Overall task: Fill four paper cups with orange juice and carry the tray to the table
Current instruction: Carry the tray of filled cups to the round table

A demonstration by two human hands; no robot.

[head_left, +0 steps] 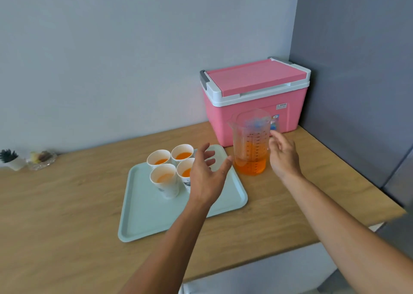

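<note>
Four paper cups [172, 170] stand in a tight two-by-two cluster on a pale mint tray [143, 217], white-walled with a faint printed pattern low on the nearer pair, each holding orange juice well below the rim. The left hand [206, 177] hovers just in front of the cluster's right side, hiding part of the nearest right cup; its fingers are spread apart, palm turned inward, gripping nothing. The tray lies flat on the wooden counter [67, 215], its bare near half stretching back under the left forearm.

Between the two hands stands a clear plastic measuring jug [251, 144] — ribbed, with printed graduation marks, spout pointing toward the left hand — upright on the counter just off the tray's right edge. Orange juice fills roughly its lower third. The right hand [285, 157] sits just beside the jug's handle side, fingers loosely parted and curled; whether a fingertip touches the jug is unclear, but it clasps nothing.

Beyond the right hand, a pink cooler box [257, 106] with a white-rimmed lid sits shut in the corner. Far off past the left hand — at the counter's edge — a small potted plant [10, 158] and a glass dish [41, 159].
</note>
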